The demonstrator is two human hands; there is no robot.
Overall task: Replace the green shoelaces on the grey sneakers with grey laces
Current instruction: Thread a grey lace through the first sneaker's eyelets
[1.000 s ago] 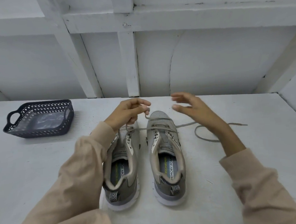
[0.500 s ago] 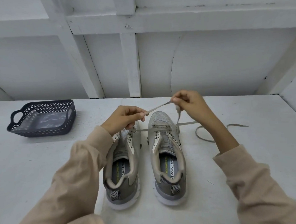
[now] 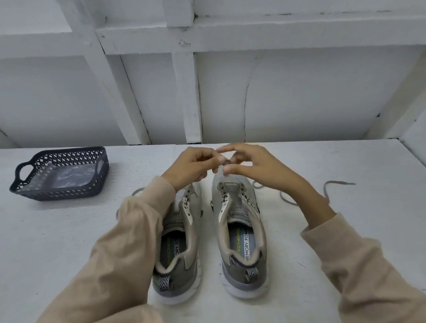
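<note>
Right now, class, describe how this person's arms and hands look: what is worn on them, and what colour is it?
The left sleeve and right sleeve are alike: long, loose, plain beige fabric ending at the wrists. The left hand and right hand are bare; no gloves, rings or watch show.

Bright, flat, cool light all over
Faint shadows beside the sneakers and basket; fingertips smear with motion blur, wide lens bows the wall beams at the edges.
</note>
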